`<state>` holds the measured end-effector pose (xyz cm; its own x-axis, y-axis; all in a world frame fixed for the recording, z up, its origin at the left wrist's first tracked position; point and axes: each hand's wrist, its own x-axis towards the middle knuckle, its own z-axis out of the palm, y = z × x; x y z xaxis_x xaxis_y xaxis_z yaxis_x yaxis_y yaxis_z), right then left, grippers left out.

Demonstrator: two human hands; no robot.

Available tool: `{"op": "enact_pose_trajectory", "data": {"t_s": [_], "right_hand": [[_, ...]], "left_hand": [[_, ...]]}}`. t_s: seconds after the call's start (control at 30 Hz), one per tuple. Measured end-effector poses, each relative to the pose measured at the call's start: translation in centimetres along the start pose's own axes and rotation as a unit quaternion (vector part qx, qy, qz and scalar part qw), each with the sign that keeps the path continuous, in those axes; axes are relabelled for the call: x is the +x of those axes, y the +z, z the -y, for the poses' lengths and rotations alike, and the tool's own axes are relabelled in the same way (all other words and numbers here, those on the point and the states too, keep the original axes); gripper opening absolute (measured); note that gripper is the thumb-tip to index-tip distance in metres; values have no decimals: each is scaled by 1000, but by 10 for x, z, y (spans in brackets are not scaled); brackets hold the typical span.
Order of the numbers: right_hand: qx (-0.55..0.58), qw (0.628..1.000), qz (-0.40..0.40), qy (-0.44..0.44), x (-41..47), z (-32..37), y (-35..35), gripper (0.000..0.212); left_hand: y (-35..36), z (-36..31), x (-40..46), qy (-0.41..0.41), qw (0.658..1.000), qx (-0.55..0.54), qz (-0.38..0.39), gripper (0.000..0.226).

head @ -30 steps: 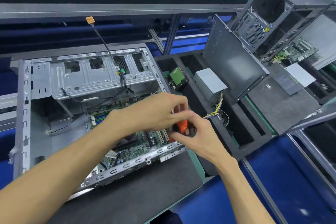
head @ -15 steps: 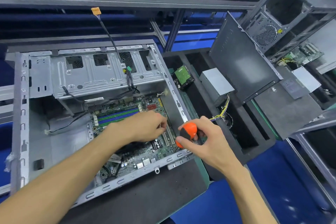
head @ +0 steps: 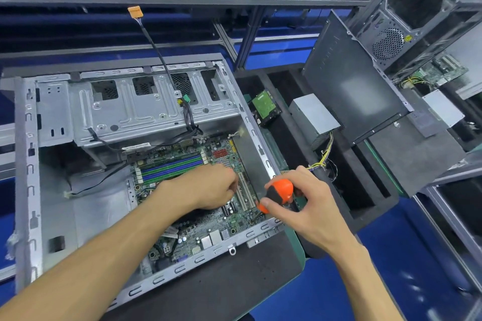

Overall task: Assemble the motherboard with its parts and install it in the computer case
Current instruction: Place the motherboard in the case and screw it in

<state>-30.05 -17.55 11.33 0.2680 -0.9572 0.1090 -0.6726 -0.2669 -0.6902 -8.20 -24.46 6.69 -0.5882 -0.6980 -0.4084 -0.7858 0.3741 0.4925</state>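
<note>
Head view: computer case (head: 52, 122) lies open on dark surface (head: 234, 281), motherboard (head: 208, 219) seated inside. Right hand (head: 307, 206) grips orange-black screwdriver (head: 277, 194), fingers curled round handle, tip down at board's near right corner. Left hand (head: 208, 187) rests on board beside white slots, fingers curled under; whether they hold anything, cannot tell. Power supply (head: 313, 117) in foam tray right of case.

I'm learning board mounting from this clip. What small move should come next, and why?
Probably turn the screwdriver to drive a screw. The right hand grips its orange handle, tip down near the motherboard corner inside the case, while the left hand rests on the board.
</note>
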Motion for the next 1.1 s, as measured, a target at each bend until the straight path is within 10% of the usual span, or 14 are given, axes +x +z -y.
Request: {"op": "enact_pose_trajectory", "data": {"t_s": [0.7,1.1], "right_hand": [[-20,999,41,-1,3,9,-2,27],[-6,999,34,17,1,11,-2,27]], "left_hand": [[8,-10,0,72,996,-5,54,23],[32,-33,0,81,953,249,151,42]]}}
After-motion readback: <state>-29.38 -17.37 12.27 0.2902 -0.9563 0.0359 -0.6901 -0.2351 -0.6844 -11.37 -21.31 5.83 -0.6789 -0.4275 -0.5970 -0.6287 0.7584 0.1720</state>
